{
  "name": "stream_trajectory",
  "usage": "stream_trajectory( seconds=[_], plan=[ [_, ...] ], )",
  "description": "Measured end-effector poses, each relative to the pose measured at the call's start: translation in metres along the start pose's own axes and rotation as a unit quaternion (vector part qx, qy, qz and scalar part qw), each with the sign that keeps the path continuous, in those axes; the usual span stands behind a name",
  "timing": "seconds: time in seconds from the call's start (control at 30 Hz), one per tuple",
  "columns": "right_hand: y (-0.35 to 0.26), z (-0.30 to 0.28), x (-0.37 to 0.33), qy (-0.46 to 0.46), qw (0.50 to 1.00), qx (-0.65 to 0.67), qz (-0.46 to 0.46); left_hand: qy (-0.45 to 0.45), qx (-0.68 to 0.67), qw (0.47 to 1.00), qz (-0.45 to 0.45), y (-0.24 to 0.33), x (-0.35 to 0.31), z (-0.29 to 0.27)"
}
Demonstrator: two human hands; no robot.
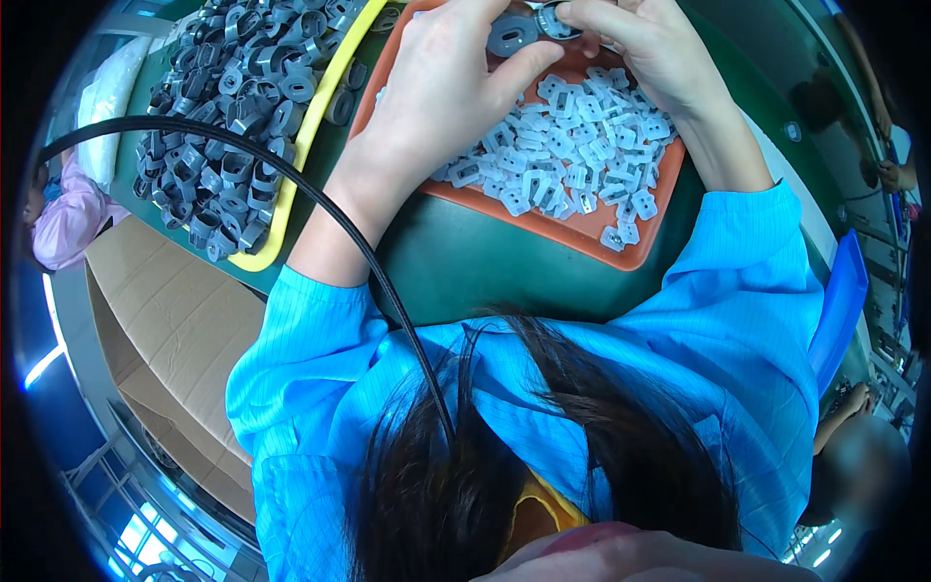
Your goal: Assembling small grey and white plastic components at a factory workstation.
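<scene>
My left hand (448, 92) is closed at the top of the view, its thumb and fingers around a grey plastic part (511, 35) with a round hole. Close beside it, my right hand (652, 53) has its fingertips pinched at a round grey piece (555, 21). Whether the two grey shapes are joined cannot be made out. Both hands are above an orange tray (577, 227) with a heap of small translucent white plastic pieces (567, 145). Some fingertips are cut off by the upper edge.
Left of the orange tray, a yellow-rimmed tray (308, 136) is heaped with grey ring-shaped parts (233, 107). A black cable (364, 242) arcs across my left forearm. Below at left stands an open cardboard box (179, 330). A blue bin (842, 301) is by my right elbow. Other people are at both sides.
</scene>
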State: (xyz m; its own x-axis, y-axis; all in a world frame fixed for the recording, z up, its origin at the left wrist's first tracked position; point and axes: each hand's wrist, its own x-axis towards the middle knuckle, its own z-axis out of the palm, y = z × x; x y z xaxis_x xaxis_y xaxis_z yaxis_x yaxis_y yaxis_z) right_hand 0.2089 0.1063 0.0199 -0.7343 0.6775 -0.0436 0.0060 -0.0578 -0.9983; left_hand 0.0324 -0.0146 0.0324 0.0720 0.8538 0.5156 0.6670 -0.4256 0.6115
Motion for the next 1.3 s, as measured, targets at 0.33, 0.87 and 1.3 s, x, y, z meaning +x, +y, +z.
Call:
stream_trajectory(
  seconds=[0.33,0.87,1.3],
  plan=[
    [-0.021,0.027,-0.014,0.115,0.822,-0.401,-0.389,0.088,-0.620,0.739,-0.250,-0.044,0.001,0.008],
    [-0.004,-0.020,0.011,0.178,0.871,-0.432,-0.148,0.089,-0.547,0.789,-0.265,-0.057,-0.006,-0.021],
    [-0.018,0.042,-0.007,-0.081,0.783,-0.557,-0.265,0.043,-0.482,0.839,-0.248,-0.043,-0.001,-0.011]
  ],
)
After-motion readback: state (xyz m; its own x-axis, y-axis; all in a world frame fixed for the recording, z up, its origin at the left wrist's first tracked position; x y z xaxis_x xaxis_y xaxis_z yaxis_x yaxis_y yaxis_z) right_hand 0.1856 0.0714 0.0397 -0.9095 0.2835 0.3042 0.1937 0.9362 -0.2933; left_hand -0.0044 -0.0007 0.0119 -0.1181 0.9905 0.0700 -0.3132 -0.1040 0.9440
